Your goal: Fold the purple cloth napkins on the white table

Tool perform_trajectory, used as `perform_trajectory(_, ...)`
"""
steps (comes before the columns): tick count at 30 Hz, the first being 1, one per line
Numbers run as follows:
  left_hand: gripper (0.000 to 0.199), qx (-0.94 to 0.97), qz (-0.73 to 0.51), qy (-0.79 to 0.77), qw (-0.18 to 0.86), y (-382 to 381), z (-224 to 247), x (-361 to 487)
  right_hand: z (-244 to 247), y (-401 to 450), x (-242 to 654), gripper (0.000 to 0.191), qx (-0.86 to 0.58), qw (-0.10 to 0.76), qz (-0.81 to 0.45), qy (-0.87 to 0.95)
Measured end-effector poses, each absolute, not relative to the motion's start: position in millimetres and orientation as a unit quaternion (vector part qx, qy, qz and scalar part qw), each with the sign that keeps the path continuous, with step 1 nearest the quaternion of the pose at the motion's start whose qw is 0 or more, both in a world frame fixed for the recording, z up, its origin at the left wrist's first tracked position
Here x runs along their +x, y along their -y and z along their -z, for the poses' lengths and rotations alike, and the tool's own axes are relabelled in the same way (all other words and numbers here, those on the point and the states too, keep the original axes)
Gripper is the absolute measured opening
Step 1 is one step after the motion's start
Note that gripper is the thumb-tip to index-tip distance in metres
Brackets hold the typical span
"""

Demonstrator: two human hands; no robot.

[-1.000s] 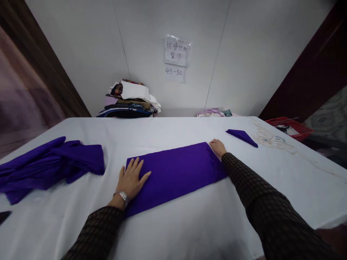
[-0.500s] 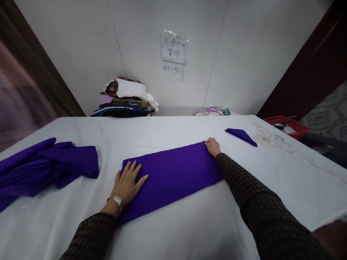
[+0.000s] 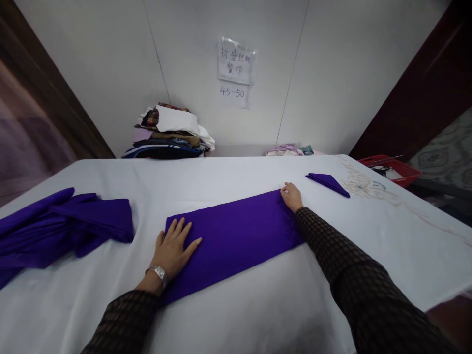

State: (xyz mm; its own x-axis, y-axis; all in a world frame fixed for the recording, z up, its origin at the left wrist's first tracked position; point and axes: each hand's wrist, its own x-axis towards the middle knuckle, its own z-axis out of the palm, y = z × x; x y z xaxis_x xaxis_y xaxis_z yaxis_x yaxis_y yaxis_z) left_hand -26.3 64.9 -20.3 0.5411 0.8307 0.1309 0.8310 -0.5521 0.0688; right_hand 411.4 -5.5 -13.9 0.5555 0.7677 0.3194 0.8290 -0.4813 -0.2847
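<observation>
A purple cloth napkin (image 3: 236,241) lies folded into a long rectangle on the white tablecloth, slanting up toward the right. My left hand (image 3: 173,250) rests flat on its left end, fingers spread, with a watch at the wrist. At the far right corner, my right hand (image 3: 292,195) pinches the napkin's edge between thumb and fingers. Beyond that hand sits a small purple napkin (image 3: 328,184) folded into a triangle. A loose heap of purple cloth (image 3: 70,226) lies to the left of my left hand.
The white tablecloth (image 3: 258,314) has beige embroidery on the right. Against the wall stands a pile of folded clothes (image 3: 169,132), with a smaller bunch of fabric (image 3: 287,150) farther right. A red basket (image 3: 405,173) is past the table's right edge. A handwritten paper sign (image 3: 236,61) hangs on the wall.
My right hand has shifted very slightly right and away from me, still at the napkin's corner. My left hand stays flat in place. The view has tilted a little.
</observation>
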Motion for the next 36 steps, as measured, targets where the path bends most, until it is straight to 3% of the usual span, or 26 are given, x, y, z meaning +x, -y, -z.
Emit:
perform_trajectory(13,0.065,-0.868,0.033,0.496,0.000,-62,16,-24,11,7,406,0.025,-0.893,0.178,0.031,0.413)
perform_trajectory(18,0.066,-0.867,0.028,0.498,0.000,-63,17,-24,2,5,378,0.039,-0.866,0.165,0.031,0.471)
perform_trajectory(24,0.066,-0.867,0.033,0.497,-0.003,-64,17,-24,-1,-12,282,0.069,-0.703,0.135,-0.092,0.692)
perform_trajectory(27,0.066,-0.867,0.036,0.498,-0.010,-63,16,-24,4,-15,261,0.075,-0.669,0.117,-0.112,0.726)
perform_trajectory(36,0.066,-0.865,0.032,0.501,-0.020,-62,15,-24,4,13,353,0.067,-0.832,0.085,-0.079,0.543)
